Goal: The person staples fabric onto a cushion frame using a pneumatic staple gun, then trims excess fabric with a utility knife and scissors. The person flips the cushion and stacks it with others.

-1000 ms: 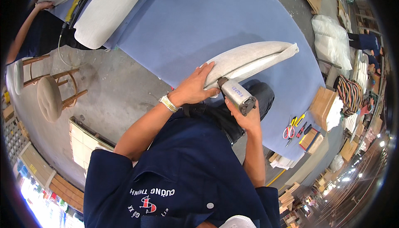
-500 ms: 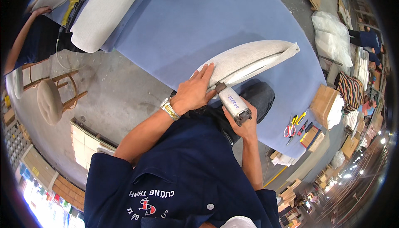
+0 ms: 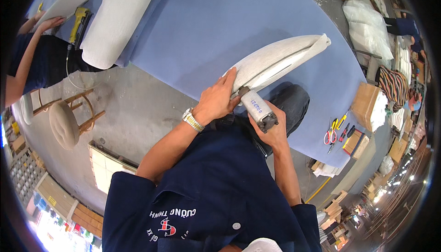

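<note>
A curved, light grey fabric-covered pad (image 3: pixel 271 64) stands tilted at the near edge of the blue table, its folded fabric edge facing me. My left hand (image 3: pixel 215 100) grips its left end, fingers along the outer side and thumb by the fold. In my right hand (image 3: pixel 275 131) is a silver and black staple gun (image 3: pixel 256 107), its handle mostly hidden by my grip. The gun's nose meets the folded edge close to my left thumb; whether it presses on the fabric I cannot tell.
The blue table (image 3: pixel 206 18) carries a long grey fabric-covered piece (image 3: pixel 120 18) and a yellow staple gun (image 3: pixel 80 20). Red-handled scissors (image 3: pixel 330 136), screwdrivers and a small box (image 3: pixel 356 145) lie right. A co-worker's hand (image 3: pixel 51 22) holds another pad at left, near a stool (image 3: pixel 64 123).
My view has shifted slightly. Both hands, the pad and the staple gun keep nearly the same positions together. The co-worker's hands and pad at left have moved further into view.
</note>
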Demonstrator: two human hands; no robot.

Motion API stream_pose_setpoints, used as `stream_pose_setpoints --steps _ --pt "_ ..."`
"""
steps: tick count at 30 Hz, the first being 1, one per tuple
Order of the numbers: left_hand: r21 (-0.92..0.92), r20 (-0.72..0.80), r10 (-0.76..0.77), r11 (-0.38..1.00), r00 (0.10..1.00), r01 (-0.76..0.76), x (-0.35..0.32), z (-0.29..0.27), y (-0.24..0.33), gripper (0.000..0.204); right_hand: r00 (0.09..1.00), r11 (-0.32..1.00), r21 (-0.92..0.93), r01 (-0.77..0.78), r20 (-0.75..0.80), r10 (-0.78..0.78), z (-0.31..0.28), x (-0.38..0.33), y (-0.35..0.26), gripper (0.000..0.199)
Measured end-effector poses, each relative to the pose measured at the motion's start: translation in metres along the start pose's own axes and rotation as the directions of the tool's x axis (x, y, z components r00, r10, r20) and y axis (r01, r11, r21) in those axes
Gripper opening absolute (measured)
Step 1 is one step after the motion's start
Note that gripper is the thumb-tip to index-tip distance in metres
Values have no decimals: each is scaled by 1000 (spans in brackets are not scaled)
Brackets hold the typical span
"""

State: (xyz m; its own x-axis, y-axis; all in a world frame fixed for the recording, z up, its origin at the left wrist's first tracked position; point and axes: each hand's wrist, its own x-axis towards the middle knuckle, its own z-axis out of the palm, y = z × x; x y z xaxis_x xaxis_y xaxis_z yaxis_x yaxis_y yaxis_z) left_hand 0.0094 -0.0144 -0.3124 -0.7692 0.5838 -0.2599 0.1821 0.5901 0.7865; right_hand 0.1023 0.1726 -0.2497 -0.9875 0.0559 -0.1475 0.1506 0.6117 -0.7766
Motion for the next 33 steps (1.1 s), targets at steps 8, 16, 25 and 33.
stream_pose_setpoints --steps 8,16,25,33 --pt "19 25 -26 999 999 25 -4 5 -1 92 999 999 24 46 4 -46 3 -7 4 29" --pt "-20 29 -15 1000 999 15 -12 -3 0 96 999 998 40 -46 10 45 10 -2 -3 34" --pt "15 -17 39 999 999 -39 -16 3 -6 100 998 998 24 52 -23 -51 6 -7 -8 28" --pt "-10 -24 56 998 998 -56 -17 1 -4 101 998 997 50 63 25 -65 3 -8 -7 33"
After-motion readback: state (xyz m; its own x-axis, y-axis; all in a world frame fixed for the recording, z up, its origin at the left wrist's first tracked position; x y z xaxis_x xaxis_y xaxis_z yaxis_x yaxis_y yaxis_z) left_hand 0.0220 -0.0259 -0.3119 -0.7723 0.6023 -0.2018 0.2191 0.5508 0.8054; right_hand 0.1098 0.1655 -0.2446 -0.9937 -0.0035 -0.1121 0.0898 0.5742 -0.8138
